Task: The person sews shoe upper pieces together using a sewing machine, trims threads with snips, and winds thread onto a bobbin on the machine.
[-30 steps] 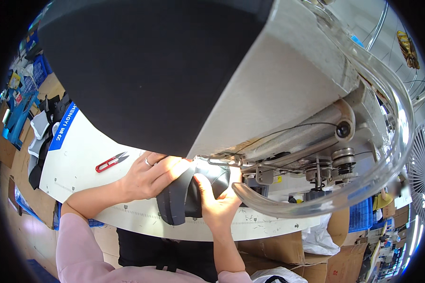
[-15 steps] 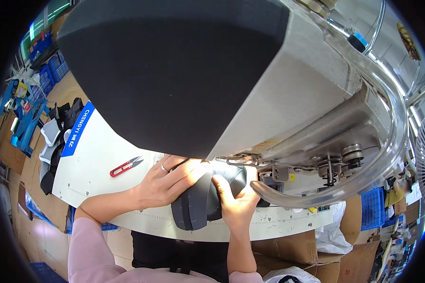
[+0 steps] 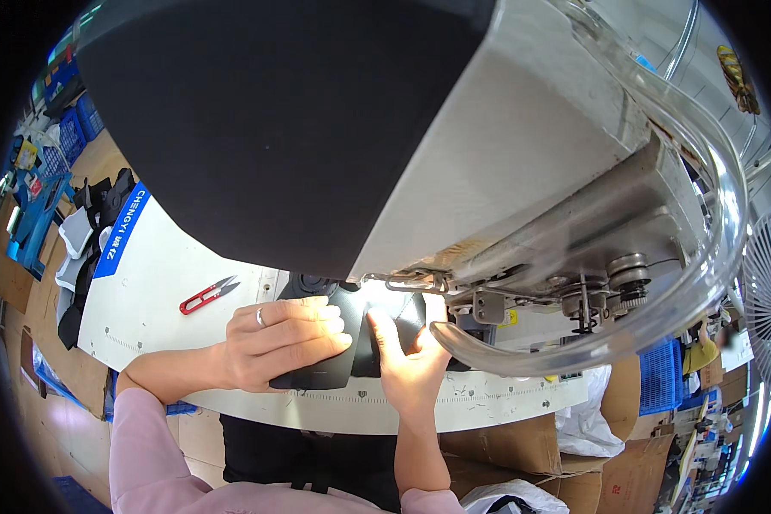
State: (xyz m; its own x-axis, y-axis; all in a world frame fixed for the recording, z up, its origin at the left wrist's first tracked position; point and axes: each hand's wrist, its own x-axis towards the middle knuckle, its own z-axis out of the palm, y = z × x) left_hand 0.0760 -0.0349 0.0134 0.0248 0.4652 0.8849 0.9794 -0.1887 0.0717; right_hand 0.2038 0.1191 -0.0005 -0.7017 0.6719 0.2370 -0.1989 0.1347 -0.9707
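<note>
Near the bench's front edge, both hands press flat, fingers spread, on a black fabric piece (image 3: 351,343): left hand (image 3: 278,338) beside right hand (image 3: 411,364), under the sewing machine (image 3: 488,154); red snips (image 3: 207,294) lie leftward on the bench (image 3: 146,283)

Your black fabric piece (image 3: 351,343) lies flat on the white table, tucked under the sewing machine's head. It is dark and smooth, with a curved lower edge nearest you and a seam running down its middle.
</note>
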